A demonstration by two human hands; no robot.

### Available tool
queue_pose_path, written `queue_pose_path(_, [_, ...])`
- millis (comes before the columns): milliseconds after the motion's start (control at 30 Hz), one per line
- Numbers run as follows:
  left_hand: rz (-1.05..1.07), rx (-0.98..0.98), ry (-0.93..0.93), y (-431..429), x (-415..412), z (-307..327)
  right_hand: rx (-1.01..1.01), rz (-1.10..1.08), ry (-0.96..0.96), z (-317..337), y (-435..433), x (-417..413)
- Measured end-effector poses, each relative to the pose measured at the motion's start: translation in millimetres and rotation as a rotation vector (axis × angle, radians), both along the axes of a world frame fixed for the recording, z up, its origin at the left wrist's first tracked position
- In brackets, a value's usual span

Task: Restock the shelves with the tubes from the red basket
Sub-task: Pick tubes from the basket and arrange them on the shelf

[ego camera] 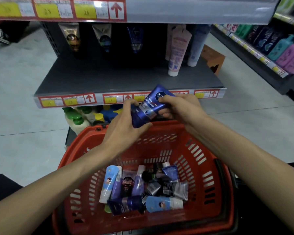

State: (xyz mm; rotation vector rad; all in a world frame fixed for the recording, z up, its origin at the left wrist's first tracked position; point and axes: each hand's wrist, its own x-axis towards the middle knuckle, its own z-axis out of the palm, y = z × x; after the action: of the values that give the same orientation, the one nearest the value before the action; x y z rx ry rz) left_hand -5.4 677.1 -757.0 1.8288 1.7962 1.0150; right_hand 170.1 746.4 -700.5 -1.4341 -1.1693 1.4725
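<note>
While the red basket sits at 6 o'clock, left hand and right hand both grip a blue tube.

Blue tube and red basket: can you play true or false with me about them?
1. Both the left hand and the right hand hold the blue tube. True.
2. The red basket has nothing in it. False: many tubes lie in it.
3. A pink tube stands cap down on the shelf. True.
4. The blue tube lies on the shelf. False: the hands hold it up above the basket.
</note>
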Motion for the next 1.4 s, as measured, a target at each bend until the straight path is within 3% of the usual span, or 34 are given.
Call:
queue_pose_path(100, [0.096, 0.147, 0.246, 12.3, -2.0, 11.9, 0.048, -0.076, 0.053, 12.2, 5.7, -16.4])
queue_pose_path(200, [0.158, 0.289, 0.355, 34.3, -8.4, 21.9, 0.130, -0.098, 0.117, 21.6, 15.0, -33.3])
queue_pose_path(367, [0.270, 0.301, 0.169, 78.2, -25.3, 30.1, 0.319, -0.051, 0.071, 29.1, 37.0, -58.3])
queue_pose_path(467, [0.235, 0.214, -0.073, 100.5, -27.0, 32.2, 0.328, -0.030, -0.033, 16.6, 63.4, -74.7])
queue_pose_path(533, [0.221, 0.179, -0.113, 110.5, -24.1, 35.9, 0.327, -0.056, -0.087, 8.6, 78.6, -81.8])
queue_pose_path(800, [0.231, 0.118, -0.135, 158.4, -34.2, 27.8, 0.411, -0.064, -0.230, -12.0, 130.3, -100.3])
queue_pose_path(1233, [0.273, -0.009, -0.003, 246.6, -57.5, 29.8, 0.498, -0.049, -0.536, -22.1, 203.9, -122.0])
queue_pose_path(1400, [0.321, -0.057, 0.075, 274.7, -57.6, 31.5, 0.448, -0.099, -0.506, -19.8, 222.0, -127.5])
